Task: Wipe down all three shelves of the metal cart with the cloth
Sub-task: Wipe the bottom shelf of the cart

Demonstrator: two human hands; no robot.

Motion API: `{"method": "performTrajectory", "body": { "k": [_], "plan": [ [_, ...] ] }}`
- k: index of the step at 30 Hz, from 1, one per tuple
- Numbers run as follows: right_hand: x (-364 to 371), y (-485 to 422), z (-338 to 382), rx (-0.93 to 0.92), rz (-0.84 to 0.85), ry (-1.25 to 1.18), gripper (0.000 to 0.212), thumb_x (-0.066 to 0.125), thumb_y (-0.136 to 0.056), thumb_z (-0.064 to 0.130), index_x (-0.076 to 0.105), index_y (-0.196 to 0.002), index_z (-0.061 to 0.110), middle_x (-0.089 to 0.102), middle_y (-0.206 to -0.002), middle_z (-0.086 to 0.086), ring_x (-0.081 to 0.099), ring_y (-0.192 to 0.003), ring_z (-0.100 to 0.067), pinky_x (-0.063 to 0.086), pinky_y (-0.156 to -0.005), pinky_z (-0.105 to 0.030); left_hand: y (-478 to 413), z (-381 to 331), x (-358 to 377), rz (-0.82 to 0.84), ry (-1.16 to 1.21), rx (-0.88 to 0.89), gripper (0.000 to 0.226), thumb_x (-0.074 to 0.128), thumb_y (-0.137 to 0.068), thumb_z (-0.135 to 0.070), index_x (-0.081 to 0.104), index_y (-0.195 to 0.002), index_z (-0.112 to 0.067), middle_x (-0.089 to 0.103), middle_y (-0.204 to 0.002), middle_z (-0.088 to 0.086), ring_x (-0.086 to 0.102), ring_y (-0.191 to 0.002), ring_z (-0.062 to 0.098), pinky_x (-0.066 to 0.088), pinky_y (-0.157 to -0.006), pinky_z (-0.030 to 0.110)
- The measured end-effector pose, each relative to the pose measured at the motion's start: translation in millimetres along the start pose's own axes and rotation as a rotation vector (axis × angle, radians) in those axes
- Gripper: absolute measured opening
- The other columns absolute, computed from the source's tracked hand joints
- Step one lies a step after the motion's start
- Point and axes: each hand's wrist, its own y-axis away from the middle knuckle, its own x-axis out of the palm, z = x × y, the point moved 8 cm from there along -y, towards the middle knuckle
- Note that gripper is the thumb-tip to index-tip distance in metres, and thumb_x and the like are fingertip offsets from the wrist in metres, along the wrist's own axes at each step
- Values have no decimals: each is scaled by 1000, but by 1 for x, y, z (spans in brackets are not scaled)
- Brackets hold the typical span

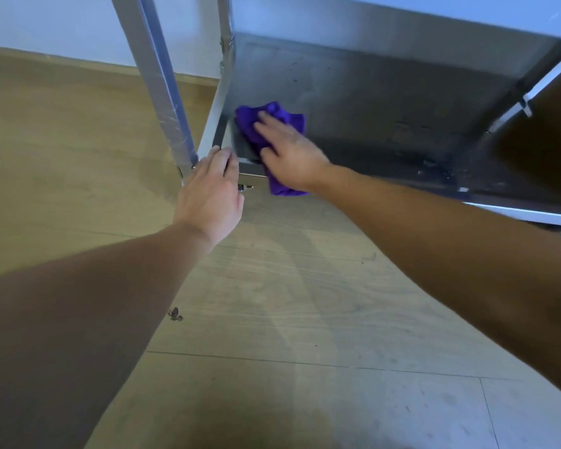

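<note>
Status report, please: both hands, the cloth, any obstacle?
Left hand rests on front corner of grey metal cart shelf. Right hand presses crumpled purple cloth onto it. Dark specks at front right.

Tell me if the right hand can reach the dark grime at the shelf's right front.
Probably yes: the right hand presses the cloth near the left corner, and nothing stands on the shelf between it and the grime.
</note>
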Motion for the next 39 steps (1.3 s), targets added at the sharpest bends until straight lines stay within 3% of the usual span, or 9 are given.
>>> {"method": "performTrajectory", "body": {
  "k": [4, 6, 10, 13, 16, 19, 25, 30, 39],
  "plan": [
    [3, -8, 2, -41, 56, 1, 55, 33, -99, 23, 22, -152, 21, 12, -162, 4, 11, -149, -21, 11, -121, -36, 2, 2, -7, 6, 10, -4, 58, 52, -86, -12, 39, -140, 3, 38, -143, 15, 37, -134, 31, 43, -103, 45],
    [-8, -13, -23, 47, 32, -26, 57, 33, -97, 19, 20, -153, 19, 12, -162, 0, 10, -149, -19, 7, -122, -33, 3, 3, -12, 2, -1, -7, 55, 53, -86, -13, 42, -139, 1, 39, -139, 14, 42, -128, 29, 49, -90, 42],
    [-24, -15, -57, 249, -36, -36, 56, 30, -98, 16, 20, -153, 16, 9, -162, -1, 11, -149, -24, 10, -121, -37, 5, 3, -13, 1, 2, 6, 55, 53, -85, -13, 43, -137, 1, 40, -136, 11, 46, -122, 26, 51, -82, 36],
    [-12, -11, -21, 66, 12, -98, 55, 35, -96, 10, 29, -150, 18, 16, -161, 4, 15, -148, -17, 8, -117, -26, 4, 13, -15, -18, 116, -50, 52, 53, -82, -7, 43, -133, 0, 39, -137, 9, 56, -104, 27, 48, -70, 33],
    [9, 1, 23, -198, 109, -85, 55, 36, -96, 8, 34, -148, 24, 24, -158, 9, 16, -146, -6, 12, -114, -20, 5, 21, -18, -59, 170, -91, 62, 53, -82, -5, 36, -141, 2, 36, -142, 11, 56, -109, 29, 51, -80, 40],
    [12, 3, 31, -263, 137, -66, 53, 34, -98, 12, 32, -149, 28, 23, -158, 12, 15, -145, -3, 14, -116, -23, 6, 22, -18, -68, 159, -84, 67, 54, -82, -6, 31, -144, 5, 35, -144, 14, 55, -114, 29, 50, -82, 38],
    [-4, -14, -11, -20, 74, -23, 55, 29, -100, 18, 20, -153, 27, 12, -161, 10, 12, -148, -10, 12, -121, -31, -1, 12, -19, -21, 80, -124, 62, 55, -84, -15, 35, -141, -2, 37, -140, 11, 54, -110, 32, 51, -77, 44],
    [-27, -2, -57, 143, 14, 24, 54, 28, -100, 20, 20, -153, 28, 11, -161, 12, 20, -146, -14, 25, -116, -32, -15, -23, -20, -48, -10, 15, 48, 49, -88, -22, 51, -133, -6, 45, -140, 13, 46, -127, 31, 37, -103, 44],
    [-66, 51, -141, 296, -26, 65, 54, 28, -101, 16, 19, -153, 24, 10, -162, 7, 21, -146, -16, 25, -113, -30, -48, -127, 5, -50, 117, 145, 43, 41, -94, -25, 55, -131, -7, 51, -138, 9, 43, -132, 28, 35, -106, 42]
  ]
}}
